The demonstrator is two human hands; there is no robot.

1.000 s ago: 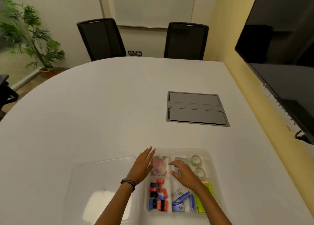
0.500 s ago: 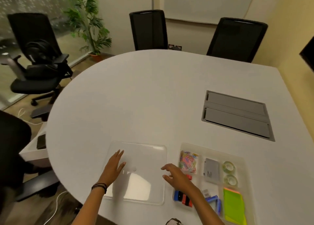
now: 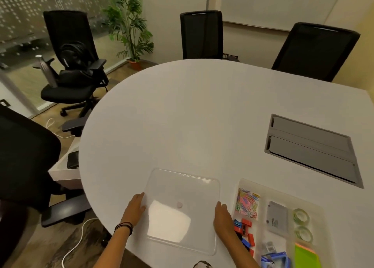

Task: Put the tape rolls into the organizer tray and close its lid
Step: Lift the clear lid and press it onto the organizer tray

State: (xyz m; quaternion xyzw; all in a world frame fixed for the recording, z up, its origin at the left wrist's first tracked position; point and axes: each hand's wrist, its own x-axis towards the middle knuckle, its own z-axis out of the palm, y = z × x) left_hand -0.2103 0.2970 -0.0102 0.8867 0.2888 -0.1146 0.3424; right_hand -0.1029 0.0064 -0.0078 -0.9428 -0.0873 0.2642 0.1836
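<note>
Clear flat lid [image 3: 183,196] lies beside the organizer tray [image 3: 315,209], hands at its edges.

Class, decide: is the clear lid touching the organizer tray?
Apart. The head view shows bare white table between the lid's right edge and the tray's left wall.

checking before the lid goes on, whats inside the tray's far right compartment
Two green tape rolls lie flat inside the organizer tray, with bare floor showing through their holes.
</note>
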